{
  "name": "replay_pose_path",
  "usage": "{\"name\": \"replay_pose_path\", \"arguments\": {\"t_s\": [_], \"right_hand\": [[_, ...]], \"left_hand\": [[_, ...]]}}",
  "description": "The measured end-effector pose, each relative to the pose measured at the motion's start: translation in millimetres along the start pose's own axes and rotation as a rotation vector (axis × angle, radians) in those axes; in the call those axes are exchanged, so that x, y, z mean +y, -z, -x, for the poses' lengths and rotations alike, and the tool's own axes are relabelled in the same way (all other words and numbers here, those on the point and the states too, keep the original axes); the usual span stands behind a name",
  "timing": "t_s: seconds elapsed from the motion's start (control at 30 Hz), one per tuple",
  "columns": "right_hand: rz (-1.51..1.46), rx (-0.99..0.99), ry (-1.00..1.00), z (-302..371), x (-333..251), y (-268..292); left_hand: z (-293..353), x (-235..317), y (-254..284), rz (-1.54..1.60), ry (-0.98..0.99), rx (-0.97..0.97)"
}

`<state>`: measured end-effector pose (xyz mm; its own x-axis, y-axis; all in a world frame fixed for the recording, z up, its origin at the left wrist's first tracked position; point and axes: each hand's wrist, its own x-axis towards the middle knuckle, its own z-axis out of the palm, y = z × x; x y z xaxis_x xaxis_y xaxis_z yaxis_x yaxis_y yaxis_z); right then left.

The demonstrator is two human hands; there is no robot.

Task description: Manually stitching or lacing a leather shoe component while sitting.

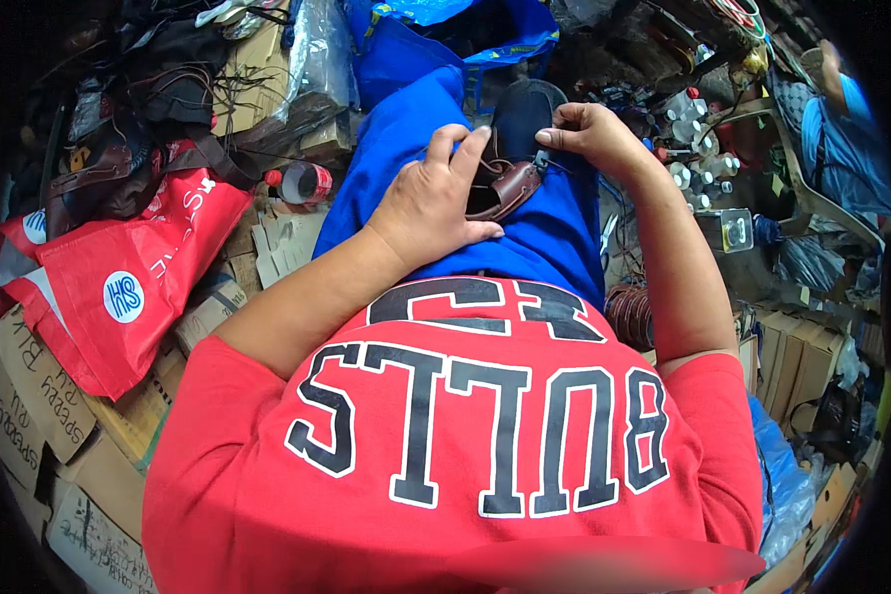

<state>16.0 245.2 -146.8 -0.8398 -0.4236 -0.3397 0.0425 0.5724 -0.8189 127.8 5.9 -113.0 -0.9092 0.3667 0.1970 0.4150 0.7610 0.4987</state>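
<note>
A brown leather shoe [513,190] lies on my lap, its opening facing me and a brown lace or cord looped over it. Against its near left side rests my left hand [431,198], thumb along the lower edge and bent fingers beside the opening, gripping it. Just beyond it, a dark rounded piece [527,109], shaped like a sole or shoe front, points away from me; whether the two are joined is unclear. My right hand [592,141] pinches at this piece's right edge. What sits between those fingertips is too small to make out.
A blue bag [386,59] stands beyond my knees. To the left are a red bag [158,267], a red-labelled bottle [305,183] and cardboard [45,396]. On the right lie scissors [609,233], several small bottles [685,104], a clear container [735,231] and a brown coil [629,315].
</note>
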Motion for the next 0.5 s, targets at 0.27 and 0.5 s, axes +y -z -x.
{"name": "replay_pose_path", "arguments": {"t_s": [0.27,0.5], "right_hand": [[-0.005,0.03,0.016,7,-7,5],[-0.044,0.011,0.033,6,-4,-3]], "left_hand": [[-6,-15,-17,0.029,0.001,-0.186],[-15,2,0,-0.042,-0.088,-0.404]]}}
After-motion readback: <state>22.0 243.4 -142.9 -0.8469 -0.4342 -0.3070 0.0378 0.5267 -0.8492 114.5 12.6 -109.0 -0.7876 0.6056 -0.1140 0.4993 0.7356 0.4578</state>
